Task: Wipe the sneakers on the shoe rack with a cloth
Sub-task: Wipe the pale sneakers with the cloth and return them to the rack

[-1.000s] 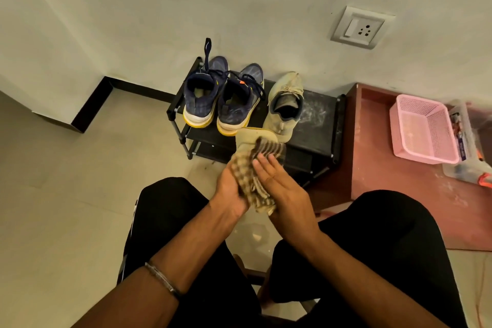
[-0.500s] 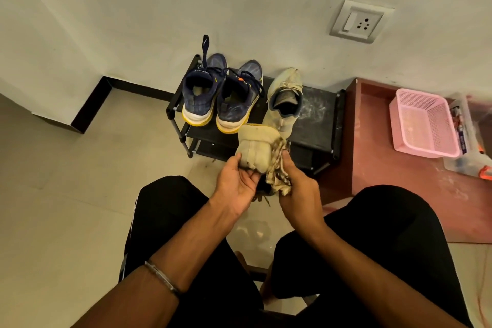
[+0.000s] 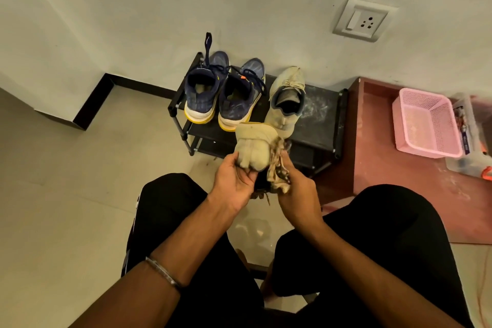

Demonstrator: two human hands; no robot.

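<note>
The left hand (image 3: 235,177) holds a beige fabric sneaker (image 3: 251,145) heel-up in front of the black metal shoe rack (image 3: 319,125), its fingers (image 3: 246,172) curled under the heel and the thumb laid against the sneaker's left side. The right hand (image 3: 294,194) grips a bunched brown checked cloth (image 3: 278,170); the cloth sits between its thumb and curled fingers and touches the right side of the held sneaker. On the rack's top shelf stand a pair of navy sneakers with yellow-edged soles (image 3: 223,96) and, just beside them on the right, the matching beige sneaker (image 3: 287,98). A pink plastic basket (image 3: 428,122) lies on a reddish-brown low desk (image 3: 383,168) right of the rack.
</note>
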